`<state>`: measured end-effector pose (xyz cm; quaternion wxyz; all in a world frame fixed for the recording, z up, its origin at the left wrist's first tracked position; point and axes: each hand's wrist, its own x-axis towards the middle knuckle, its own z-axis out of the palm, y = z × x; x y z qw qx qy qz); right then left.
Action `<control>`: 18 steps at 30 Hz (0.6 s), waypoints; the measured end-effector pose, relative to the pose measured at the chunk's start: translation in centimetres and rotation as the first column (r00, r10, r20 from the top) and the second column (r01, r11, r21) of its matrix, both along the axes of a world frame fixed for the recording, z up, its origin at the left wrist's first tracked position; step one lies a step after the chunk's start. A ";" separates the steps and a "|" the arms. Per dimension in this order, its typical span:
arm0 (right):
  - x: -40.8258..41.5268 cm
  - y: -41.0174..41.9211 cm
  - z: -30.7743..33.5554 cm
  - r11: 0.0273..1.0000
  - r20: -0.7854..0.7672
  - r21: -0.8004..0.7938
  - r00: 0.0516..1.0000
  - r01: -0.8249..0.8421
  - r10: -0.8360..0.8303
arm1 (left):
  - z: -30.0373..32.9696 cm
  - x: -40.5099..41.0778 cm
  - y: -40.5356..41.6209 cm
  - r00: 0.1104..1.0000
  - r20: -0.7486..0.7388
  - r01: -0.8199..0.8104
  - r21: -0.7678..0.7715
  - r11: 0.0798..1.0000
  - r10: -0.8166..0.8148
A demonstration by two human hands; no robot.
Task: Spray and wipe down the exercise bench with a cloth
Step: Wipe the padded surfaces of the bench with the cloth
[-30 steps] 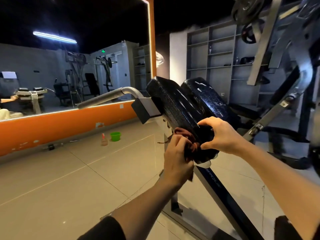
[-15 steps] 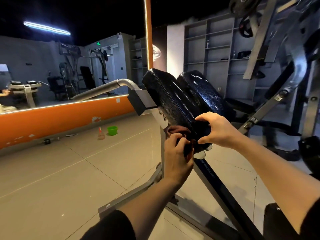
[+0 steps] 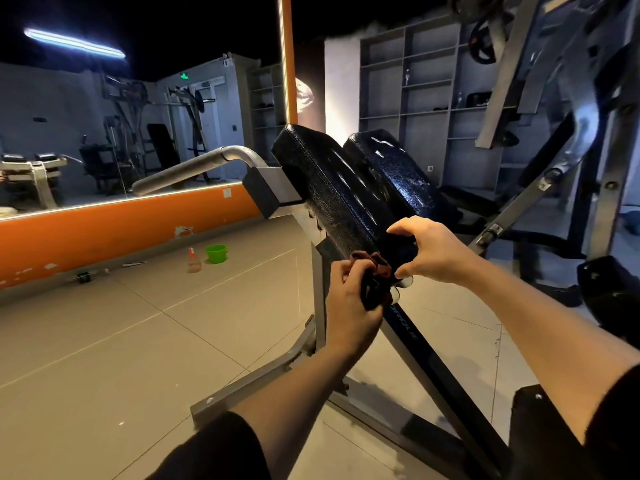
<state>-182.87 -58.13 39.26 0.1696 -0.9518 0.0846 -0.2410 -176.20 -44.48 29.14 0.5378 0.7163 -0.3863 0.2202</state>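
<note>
Head view, left hand: I'm watching the left hand (image 3: 349,299) gripping a dark reddish cloth (image 3: 375,280), fingers (image 3: 341,275) curling tight around the bunched fabric.
Head view, cloth: it's pressing against the lower end of the near black pad (image 3: 332,192), at the edge where the pad meets the frame.
Head view, right hand: the right hand (image 3: 433,252) is clamping the same lower end of the pad, thumb underneath, fingertips hooking over the top.
Head view, bench: the bench (image 3: 408,344) is tilting up and away, two glossy black pads side by side, a grey handle (image 3: 194,168) sticking out to the left.
Head view, floor: I'm seeing a spray bottle (image 3: 194,260) standing just beside a green bowl (image 3: 216,253), well apart from the bench, near the orange wall base (image 3: 114,230).
</note>
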 end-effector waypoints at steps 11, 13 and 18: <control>-0.1 0.4 0.9 0.999 0.005 -0.039 1.000 -0.001 0.001 | -1.4 -1.1 -0.6 0.999 0.018 0.039 0.092 0.995 -0.041; -0.1 0.4 1.1 0.999 0.007 -0.042 1.000 -0.012 0.012 | -0.9 -0.7 0.3 0.998 0.027 0.051 0.083 0.995 -0.053; 1.1 0.8 2.3 0.999 0.084 -0.023 0.996 -0.039 0.041 | 8.8 2.7 1.5 0.967 0.038 -0.232 -0.294 0.927 0.254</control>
